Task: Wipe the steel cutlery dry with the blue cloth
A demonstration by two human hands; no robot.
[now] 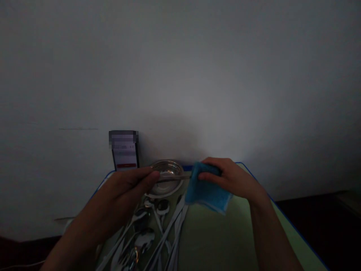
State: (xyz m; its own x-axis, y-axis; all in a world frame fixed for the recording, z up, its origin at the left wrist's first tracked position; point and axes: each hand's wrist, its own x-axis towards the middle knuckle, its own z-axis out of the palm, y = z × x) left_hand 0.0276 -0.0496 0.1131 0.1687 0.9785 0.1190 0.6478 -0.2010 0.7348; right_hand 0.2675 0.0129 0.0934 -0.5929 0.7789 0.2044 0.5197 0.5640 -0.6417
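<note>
Between finger and thumb, my left hand [124, 195] pinches one end of a thin metal piece of cutlery [176, 177], held level above a shiny steel bowl [162, 195]. Its kind cannot be made out, since both ends are covered. My right hand [231, 175] is closed on a blue cloth [205, 190], which is folded around the right end of that piece. The cloth's lower corner hangs loose over the table. Below my hands lie several metal spoons [145, 239] and other cutlery [175, 229] with long handles, crossing one another.
A phone [125, 154] stands upright at the table's back left, against the pale wall [180, 75]. The light green table [217, 241] has a blue edge. To the right, beyond the table, the floor area is dark.
</note>
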